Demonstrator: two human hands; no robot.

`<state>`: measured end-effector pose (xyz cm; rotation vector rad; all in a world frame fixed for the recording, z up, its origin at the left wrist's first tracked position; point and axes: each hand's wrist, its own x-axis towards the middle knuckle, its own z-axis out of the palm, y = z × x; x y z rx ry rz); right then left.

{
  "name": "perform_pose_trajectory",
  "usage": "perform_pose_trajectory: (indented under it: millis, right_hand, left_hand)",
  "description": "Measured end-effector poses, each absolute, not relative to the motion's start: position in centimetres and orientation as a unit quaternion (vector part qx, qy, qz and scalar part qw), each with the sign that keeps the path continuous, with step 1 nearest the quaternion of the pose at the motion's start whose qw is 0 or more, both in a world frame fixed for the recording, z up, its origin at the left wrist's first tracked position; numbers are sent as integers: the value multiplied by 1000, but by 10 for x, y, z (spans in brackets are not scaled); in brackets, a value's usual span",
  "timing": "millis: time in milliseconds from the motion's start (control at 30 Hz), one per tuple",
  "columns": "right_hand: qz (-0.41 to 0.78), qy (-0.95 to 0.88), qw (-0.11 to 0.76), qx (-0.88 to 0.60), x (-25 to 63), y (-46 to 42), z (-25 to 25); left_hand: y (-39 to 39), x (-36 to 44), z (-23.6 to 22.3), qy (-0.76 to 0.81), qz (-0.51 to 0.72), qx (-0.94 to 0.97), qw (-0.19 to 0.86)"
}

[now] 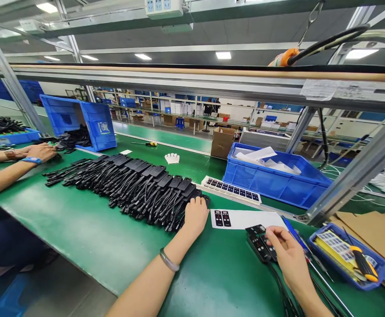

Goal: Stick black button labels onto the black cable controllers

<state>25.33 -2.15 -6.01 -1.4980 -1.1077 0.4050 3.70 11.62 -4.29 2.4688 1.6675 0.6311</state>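
My left hand (pixel 195 215) rests with fingers curled on the near end of a long row of black cabled modules (pixel 136 187) laid out on the green bench (pixel 96 246). My right hand (pixel 286 253) pinches at a black module (pixel 260 246) lying in front of me, its cable trailing toward me. A white label sheet (pixel 248 219) with two black stickers lies between my hands. A second sticker strip (pixel 231 189) lies farther back.
A co-worker's hands (pixel 37 152) work at the left by a tipped blue crate (pixel 80 119). A blue bin (pixel 274 178) with white sheets stands behind. A small blue tray (pixel 350 259) with labels and a screwdriver sits at right. A white glove (pixel 172 158) lies mid-bench.
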Motion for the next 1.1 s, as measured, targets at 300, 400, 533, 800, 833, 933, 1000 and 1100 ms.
perform_pose_trajectory:
  millis: [300, 400, 533, 800, 833, 933, 1000, 1100]
  right_hand:
    - [312, -434, 639, -553, 233, -43, -70]
    - [326, -423, 656, -533, 231, -46, -65]
    - [312, -423, 644, -557, 231, -47, -59]
    - [301, -439, 583, -614, 227, -45, -51]
    - [300, -439, 580, -617, 226, -45, -51]
    - [297, -441, 573, -624, 226, -46, -50]
    - [295, -443, 570, -626, 225, -46, -49]
    - [299, -439, 572, -625, 224, -46, -50]
  left_hand:
    - [73, 51, -40, 458, 260, 804, 275]
    - [50, 65, -50, 399, 250, 745, 473]
    - [29, 75, -60, 318, 231, 511, 764]
    - [20, 74, -58, 252, 162, 471, 830]
    - [20, 75, -59, 251, 157, 467, 833]
    - [19, 75, -60, 248, 145, 458, 841]
    - [19, 75, -60, 244, 142, 455, 845]
    - [18, 75, -59, 237, 139, 451, 849]
